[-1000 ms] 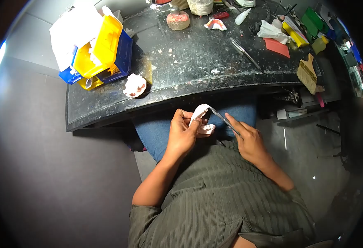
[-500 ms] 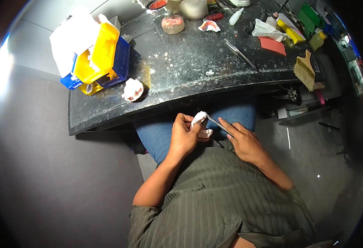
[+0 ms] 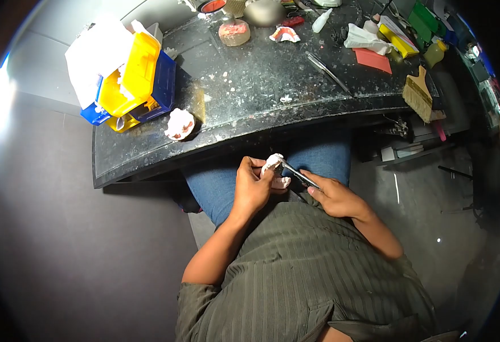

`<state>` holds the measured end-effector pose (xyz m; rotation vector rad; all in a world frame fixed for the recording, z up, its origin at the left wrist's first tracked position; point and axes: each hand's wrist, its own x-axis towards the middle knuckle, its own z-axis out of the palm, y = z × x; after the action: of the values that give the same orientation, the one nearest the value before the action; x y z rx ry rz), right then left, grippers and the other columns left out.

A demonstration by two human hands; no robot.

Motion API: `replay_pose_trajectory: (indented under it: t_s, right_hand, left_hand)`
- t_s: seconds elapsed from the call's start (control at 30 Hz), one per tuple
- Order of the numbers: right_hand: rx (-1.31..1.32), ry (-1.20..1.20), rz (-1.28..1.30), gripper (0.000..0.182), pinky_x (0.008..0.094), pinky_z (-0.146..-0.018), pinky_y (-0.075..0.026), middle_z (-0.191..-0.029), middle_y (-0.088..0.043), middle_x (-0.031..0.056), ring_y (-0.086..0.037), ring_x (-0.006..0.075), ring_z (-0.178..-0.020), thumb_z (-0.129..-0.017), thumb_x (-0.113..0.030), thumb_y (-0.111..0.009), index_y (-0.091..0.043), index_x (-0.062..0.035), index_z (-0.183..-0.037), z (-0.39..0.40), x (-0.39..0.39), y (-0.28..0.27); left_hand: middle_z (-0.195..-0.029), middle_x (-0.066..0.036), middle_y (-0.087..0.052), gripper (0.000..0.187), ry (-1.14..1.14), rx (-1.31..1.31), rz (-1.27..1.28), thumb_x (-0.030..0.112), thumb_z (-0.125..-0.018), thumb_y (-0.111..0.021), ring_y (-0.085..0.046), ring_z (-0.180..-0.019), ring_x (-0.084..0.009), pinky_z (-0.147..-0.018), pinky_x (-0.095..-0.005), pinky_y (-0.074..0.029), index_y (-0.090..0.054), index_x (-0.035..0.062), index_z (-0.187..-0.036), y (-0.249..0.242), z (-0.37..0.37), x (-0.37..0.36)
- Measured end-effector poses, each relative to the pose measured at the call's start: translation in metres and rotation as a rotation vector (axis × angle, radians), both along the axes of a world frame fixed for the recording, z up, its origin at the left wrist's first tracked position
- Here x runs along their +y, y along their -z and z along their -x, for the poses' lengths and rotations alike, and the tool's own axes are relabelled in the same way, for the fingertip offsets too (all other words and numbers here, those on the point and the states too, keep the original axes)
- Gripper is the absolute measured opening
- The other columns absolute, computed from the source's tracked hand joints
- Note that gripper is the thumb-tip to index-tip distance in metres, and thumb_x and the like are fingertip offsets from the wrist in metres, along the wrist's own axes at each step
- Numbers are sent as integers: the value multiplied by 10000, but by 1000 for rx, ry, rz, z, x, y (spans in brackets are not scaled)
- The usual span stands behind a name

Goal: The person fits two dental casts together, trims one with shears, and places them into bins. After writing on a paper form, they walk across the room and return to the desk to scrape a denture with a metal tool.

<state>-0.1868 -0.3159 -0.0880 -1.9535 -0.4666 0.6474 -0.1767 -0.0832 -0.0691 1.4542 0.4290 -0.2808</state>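
Observation:
Over my lap, just off the bench edge, my left hand (image 3: 252,183) is closed around a white, horseshoe-shaped plaster dental cast (image 3: 271,165). Fingers and thumb hide part of the cast's left side. My right hand (image 3: 338,196) grips a slim metal carving tool (image 3: 301,176) with a dark handle. The tool's tip meets the cast's upper right side, or lies right at it; the exact contact is too small to tell. On the bench, a second plaster cast (image 3: 180,124) with reddish patches rests near the front edge.
Yellow and blue bins (image 3: 127,85) stand at the bench's left. Behind are a round pink-topped cast (image 3: 234,33) and a pink-and-white dental arch (image 3: 285,35). Metal tools (image 3: 328,72), a red sheet (image 3: 372,60) and a brush (image 3: 418,96) lie toward the right.
My right hand has turned, its index finger now more bent along the tool and the tool's handle showing more. The left hand holds the cast much as before. The view has shifted slightly.

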Motion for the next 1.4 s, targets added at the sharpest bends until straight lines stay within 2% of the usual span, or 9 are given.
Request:
replay_pose_trajectory:
  t_s: [0.13,0.43,0.53,0.6,0.63,0.7,0.8,0.87,1.4]
  right_hand:
    - [82,6,39,523,429,-995,-462,-1195,-640,317,-630,414,-1155,-1032,-157,-490,-380,36,-1505,-5,1,-13]
    - [-53,7,142,527,454,-996,-459,-1251,-610,313,-620,415,-1171,-1029,-166,-504,-385,-32,-1525,-4,10,-16]
    - [102,94,171,451,448,-943,-489,-1163,-652,297,-656,407,-1097,-1021,-181,-528,-468,-25,-1440,-4,15,-24]
    - [125,125,215,329,443,-849,-519,-1007,-694,253,-693,391,-965,-993,-199,-592,-568,15,-1242,-7,17,-21]
    - [122,123,217,329,443,-849,-519,-1007,-694,253,-693,391,-965,-993,-199,-592,-568,15,-1242,-7,18,-21]
    - [95,85,258,286,440,-774,-527,-875,-697,219,-702,378,-854,-954,-206,-661,-604,40,-1087,-8,22,-22]
    - [75,81,295,290,444,-761,-524,-870,-695,227,-702,377,-841,-923,-210,-707,-614,53,-1000,-11,28,-20]
    - [87,56,320,302,443,-761,-524,-876,-697,229,-703,376,-843,-915,-217,-720,-614,53,-1000,-16,28,-21]
    - [124,-102,546,459,450,-834,-526,-1000,-706,256,-684,410,-1003,-835,-313,-819,-642,59,-1037,-35,31,-14]
  left_hand:
    - [-944,-239,-667,208,-14,-13,2,5,-981,-589,-749,-769,-319,-638,-432,-672,-420,-69,-1078,1,0,0]
    - [-893,-203,-668,198,6,-64,-97,12,-976,-591,-747,-735,-284,-535,-368,-641,-425,-55,-1062,2,0,2]
    - [-884,-194,-669,187,-5,-84,-116,-11,-950,-578,-748,-726,-266,-535,-343,-631,-431,-60,-1054,-2,2,1]
    - [-884,-195,-673,181,-16,-99,-122,-31,-925,-566,-751,-726,-256,-544,-329,-628,-436,-67,-1046,-3,3,1]
    - [-884,-194,-676,182,-15,-119,-138,-34,-923,-563,-752,-729,-255,-542,-328,-625,-436,-66,-1050,-3,3,1]
    - [-884,-193,-678,183,-15,-141,-154,-37,-922,-560,-754,-731,-253,-540,-327,-622,-437,-65,-1054,-1,2,2]
    - [-902,-194,-658,178,15,-127,-199,-29,-960,-552,-742,-710,-259,-516,-341,-626,-424,-60,-1079,3,-1,3]
    - [-882,-199,-681,190,-25,-99,-173,-35,-916,-568,-753,-715,-257,-518,-334,-612,-444,-71,-1056,4,-2,3]
    - [-836,-187,-683,167,10,-87,-244,-27,-923,-576,-755,-725,-256,-518,-350,-611,-453,-75,-1026,42,-7,9]
